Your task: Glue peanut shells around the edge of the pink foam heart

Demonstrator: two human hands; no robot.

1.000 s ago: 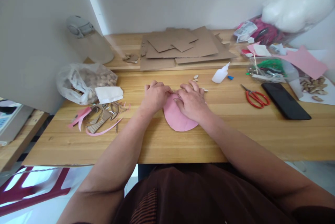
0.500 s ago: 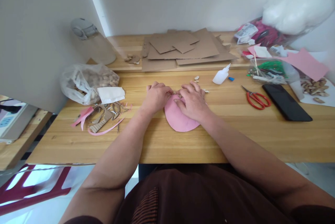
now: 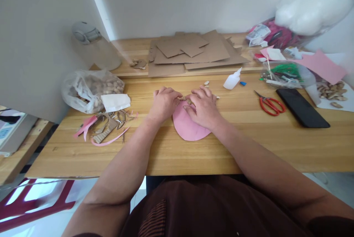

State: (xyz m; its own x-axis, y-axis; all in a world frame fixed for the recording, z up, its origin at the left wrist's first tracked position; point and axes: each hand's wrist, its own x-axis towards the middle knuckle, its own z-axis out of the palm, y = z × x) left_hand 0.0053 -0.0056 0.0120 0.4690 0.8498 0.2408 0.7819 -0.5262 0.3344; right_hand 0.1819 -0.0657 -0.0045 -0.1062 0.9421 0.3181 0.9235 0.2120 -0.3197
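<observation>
A round piece of pink paper (image 3: 190, 128) lies flat on the table in front of me. At its far left edge my left hand (image 3: 165, 103) is closed, its fingertips pinched at a small tan peanut shell (image 3: 181, 99). My right hand (image 3: 204, 106) rests over the right part of the paper, thumb and fingers apart. Another brown shell piece (image 3: 189, 102) sits on the paper by its index finger. The fingers partly cover both pieces and the paper's far edge.
A white glue bottle (image 3: 232, 80) and its blue cap (image 3: 243, 83) stand beyond my right hand. Red-handled scissors (image 3: 271, 105) and a black phone (image 3: 302, 107) lie right. Left are a bag of peanuts (image 3: 95, 88) and paper scraps (image 3: 106, 130). Cardboard sheets (image 3: 190, 52) lie behind.
The view has shifted slightly. My hands stay at the pink paper's far edge, and the brown shell piece by my right index finger shows more clearly.
</observation>
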